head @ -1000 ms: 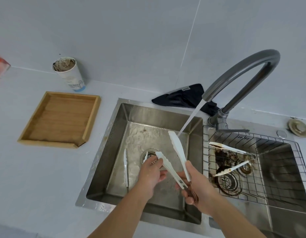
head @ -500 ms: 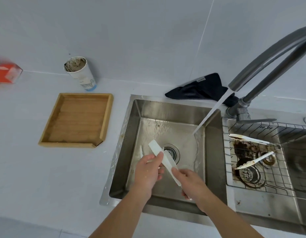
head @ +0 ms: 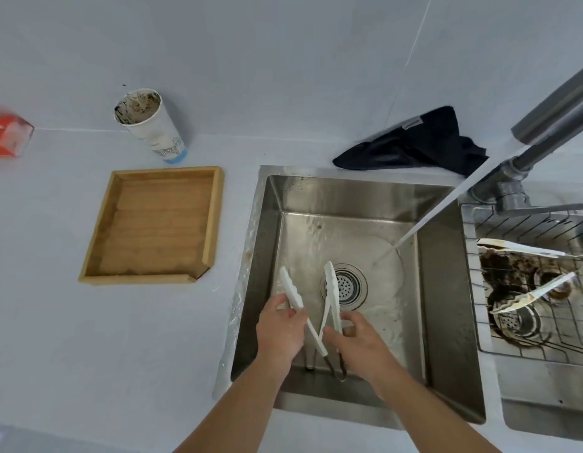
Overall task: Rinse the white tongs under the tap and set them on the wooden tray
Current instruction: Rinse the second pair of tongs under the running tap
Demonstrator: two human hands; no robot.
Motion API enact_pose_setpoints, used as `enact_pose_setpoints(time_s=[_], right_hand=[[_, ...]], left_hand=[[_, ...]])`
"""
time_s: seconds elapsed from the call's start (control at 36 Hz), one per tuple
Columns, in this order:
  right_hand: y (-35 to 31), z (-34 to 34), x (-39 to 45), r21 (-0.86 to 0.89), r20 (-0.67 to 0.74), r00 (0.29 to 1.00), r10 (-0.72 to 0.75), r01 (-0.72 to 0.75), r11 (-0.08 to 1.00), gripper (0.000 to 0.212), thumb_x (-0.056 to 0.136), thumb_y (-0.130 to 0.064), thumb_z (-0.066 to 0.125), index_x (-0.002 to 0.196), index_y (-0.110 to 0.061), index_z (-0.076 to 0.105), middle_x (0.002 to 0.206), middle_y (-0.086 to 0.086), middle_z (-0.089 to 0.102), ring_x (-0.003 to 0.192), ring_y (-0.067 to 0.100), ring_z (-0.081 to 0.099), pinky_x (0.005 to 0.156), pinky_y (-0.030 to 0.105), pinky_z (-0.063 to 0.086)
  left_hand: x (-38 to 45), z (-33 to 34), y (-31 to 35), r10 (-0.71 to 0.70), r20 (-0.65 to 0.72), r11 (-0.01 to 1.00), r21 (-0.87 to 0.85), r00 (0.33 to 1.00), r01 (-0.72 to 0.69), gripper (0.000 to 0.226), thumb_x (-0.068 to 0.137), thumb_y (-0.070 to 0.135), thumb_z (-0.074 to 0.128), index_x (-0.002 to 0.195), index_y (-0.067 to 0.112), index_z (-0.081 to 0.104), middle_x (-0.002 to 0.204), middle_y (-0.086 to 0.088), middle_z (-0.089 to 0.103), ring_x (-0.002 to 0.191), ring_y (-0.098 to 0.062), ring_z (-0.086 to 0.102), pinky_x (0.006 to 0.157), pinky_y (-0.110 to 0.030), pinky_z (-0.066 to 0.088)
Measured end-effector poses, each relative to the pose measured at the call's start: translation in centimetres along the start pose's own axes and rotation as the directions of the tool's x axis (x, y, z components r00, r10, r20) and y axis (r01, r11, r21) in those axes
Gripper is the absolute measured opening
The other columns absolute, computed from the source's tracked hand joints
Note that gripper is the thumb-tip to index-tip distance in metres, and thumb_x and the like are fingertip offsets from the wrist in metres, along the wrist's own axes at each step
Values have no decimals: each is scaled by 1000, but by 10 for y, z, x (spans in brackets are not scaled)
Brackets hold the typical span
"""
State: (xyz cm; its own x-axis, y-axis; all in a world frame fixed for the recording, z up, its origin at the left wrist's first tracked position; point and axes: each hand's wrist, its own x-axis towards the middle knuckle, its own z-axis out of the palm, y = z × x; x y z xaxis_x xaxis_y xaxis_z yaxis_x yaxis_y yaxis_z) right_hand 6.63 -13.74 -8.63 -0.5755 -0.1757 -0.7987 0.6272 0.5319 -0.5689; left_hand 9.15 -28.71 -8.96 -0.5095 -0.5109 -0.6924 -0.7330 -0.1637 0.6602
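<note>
The white tongs (head: 316,308) are spread open over the sink (head: 444,289) near the drain (head: 347,284), clear of the water stream (head: 447,204). The left hand (head: 280,331) curls around the left arm of the tongs; the right hand (head: 359,344) pinches the right arm. The wooden tray (head: 87,256) sits on the tabletop (head: 103,354) left of the sink.
</note>
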Motion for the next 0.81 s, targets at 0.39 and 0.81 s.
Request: enact_pose_setpoints(time_s=[0.39,0.81], right_hand=[[0,17,38,31,76,990,116,-119,992,54,87,-48,61,140,-35,55,138,-6,58,122,18,57,108,45,46],[5,31,61,67,108,978,176,-184,981,40,99,-37,41,97,-13,73,96,10,76,100,31,71,99,49,54]], left_hand=[[46,0,-21,-137,-90,984,102,986,146,35,97,15,67,129,21,56,104,3,66,102,-22,68,95,-45,59],[72,2,-30,-267,-82,960,66,960,273,40,99,14,59,138,23,55,107,1,63,90,-17,65,81,-36,60]])
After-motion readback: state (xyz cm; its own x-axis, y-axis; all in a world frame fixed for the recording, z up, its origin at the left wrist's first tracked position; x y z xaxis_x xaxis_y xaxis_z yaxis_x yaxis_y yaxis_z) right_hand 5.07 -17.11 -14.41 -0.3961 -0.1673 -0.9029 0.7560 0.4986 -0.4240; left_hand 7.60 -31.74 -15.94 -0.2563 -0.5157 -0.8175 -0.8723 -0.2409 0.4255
